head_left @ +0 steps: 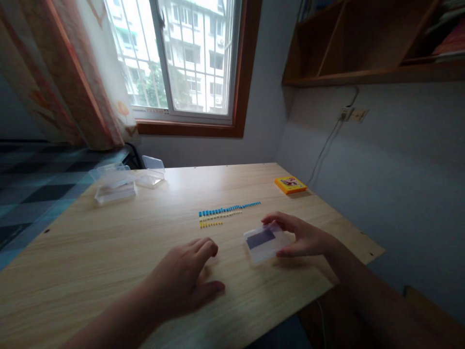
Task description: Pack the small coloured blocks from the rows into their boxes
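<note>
My right hand (298, 237) grips a flat translucent plastic box (267, 252) by its right side, thumb at the near edge and fingers at the far one. A dark grey rectangle shows on or in the box; which of the two I cannot tell. To the left, my left hand (189, 271) rests low over the table with thumb and fingers apart, holding nothing. Beyond both hands lie rows of tiny pieces: a long blue row (225, 209), a pale row (221, 216) and a shorter yellow row (210, 224).
An orange-yellow box (290, 184) with a printed lid lies at the table's far right. Clear plastic containers (115, 192) with raised lids stand at the far left. The wooden table (109, 252) meets the wall on the right, under a shelf (345, 75).
</note>
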### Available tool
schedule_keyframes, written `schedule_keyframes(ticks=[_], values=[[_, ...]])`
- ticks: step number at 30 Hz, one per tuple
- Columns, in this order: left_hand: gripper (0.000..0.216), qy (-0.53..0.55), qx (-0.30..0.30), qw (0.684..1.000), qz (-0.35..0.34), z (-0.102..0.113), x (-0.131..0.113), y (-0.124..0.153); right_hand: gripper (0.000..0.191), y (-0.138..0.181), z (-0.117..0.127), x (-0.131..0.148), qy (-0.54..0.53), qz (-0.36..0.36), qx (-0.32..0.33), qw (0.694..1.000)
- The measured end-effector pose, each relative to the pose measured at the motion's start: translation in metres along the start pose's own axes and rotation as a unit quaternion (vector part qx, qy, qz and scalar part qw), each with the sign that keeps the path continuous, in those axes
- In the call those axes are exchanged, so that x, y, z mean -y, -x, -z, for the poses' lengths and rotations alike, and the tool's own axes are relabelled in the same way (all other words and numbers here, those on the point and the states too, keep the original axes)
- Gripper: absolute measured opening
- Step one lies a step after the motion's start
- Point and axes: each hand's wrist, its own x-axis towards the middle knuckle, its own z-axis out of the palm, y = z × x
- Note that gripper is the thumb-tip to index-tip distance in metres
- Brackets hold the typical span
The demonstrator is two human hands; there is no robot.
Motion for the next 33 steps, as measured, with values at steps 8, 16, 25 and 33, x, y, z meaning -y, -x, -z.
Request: schedule_keyframes(ticks=[8,16,25,33], values=[[0.022,0.017,-0.008,1.000,0.020,-0.006,0.003,0.000,0.074,0.017,0.083,-0.051,0.031,-0.100,-0.254,0.962],[0.018,-0.003,-0.034,0.997,0.066,-0.008,0.006,-0.001,0.050,-0.002,0.151,-0.119,0.155,-0.245,-0.464,0.837],[0.018,-0.009,-0.053,0.995,0.084,-0.010,0.014,0.001,0.037,-0.041,0.164,-0.168,0.253,-0.298,-0.523,0.757],[0.018,-0.020,-0.065,0.994,0.080,-0.011,0.017,0.001,0.038,-0.054,0.152,-0.189,0.289,-0.281,-0.543,0.737]])
